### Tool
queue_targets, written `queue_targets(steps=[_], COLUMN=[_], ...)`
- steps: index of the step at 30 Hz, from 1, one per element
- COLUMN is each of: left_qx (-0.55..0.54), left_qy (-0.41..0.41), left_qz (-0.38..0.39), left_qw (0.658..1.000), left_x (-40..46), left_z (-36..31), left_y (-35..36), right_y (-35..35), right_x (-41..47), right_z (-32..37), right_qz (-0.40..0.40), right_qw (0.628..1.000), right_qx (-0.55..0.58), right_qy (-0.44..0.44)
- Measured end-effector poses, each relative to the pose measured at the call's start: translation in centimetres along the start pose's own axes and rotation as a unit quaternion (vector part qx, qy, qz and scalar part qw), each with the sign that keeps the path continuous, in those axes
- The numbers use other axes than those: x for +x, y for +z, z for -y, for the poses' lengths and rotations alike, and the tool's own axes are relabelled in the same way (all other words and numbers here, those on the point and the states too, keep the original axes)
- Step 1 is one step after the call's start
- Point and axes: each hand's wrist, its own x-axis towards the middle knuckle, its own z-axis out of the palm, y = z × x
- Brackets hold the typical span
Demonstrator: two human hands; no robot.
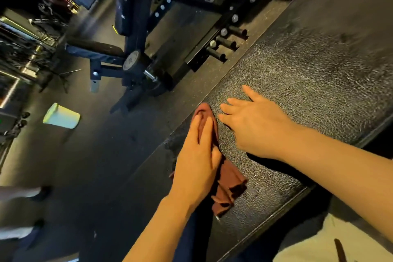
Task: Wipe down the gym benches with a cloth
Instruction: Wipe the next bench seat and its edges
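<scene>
A person's left hand (197,155) presses a maroon cloth (228,185) flat-fingered near the edge of a black gym bench (308,74); the right hand (253,123), spread and empty, braces just beside it. Wiping appears underway; the far pad likely comes next.

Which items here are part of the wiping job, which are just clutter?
In the job: brown cloth, left hand pressing it, black bench pad, right hand flat on pad.
Lying about: pale bin, rack pegs, other bench.
</scene>
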Motion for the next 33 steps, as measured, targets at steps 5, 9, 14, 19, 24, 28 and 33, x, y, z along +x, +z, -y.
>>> queue_targets(steps=[5,9,14,19,24,28,33], left_qx=[0.01,-0.002,-0.017,-0.01,-0.026,0.011,0.016], left_qy=[-0.1,-0.113,0.012,-0.116,-0.034,-0.066,-0.131], left_qz=[-0.009,-0.033,-0.026,-0.081,-0.069,-0.062,-0.093], left_qw=[0.995,0.993,0.999,0.99,0.997,0.996,0.987], left_x=[-2.2,-0.6,-4.8,-5.9,-5.3,-8.8,-7.4], left_z=[4.2,2.1,-0.7,1.4,-5.0,-3.0,-5.4], left_y=[-0.5,0.1,1.3,1.5,2.9,2.1,2.8], right_y=[-0.2,0.0,-0.1,0.3,0.3,1.0,3.5], right_x=[-0.2,-0.1,-1.1,-2.7,-3.1,-4.6,-5.9], right_z=[0.2,0.6,0.1,-0.2,0.0,-1.5,-2.4], right_qz=[0.024,0.026,0.017,0.006,-0.014,-0.046,-0.143], right_qw=[0.999,0.999,0.999,0.998,0.997,0.997,0.985], right_qx=[-0.02,-0.042,-0.045,-0.069,-0.071,-0.037,-0.046], right_qy=[0.015,0.019,0.004,-0.008,-0.023,-0.053,-0.086])
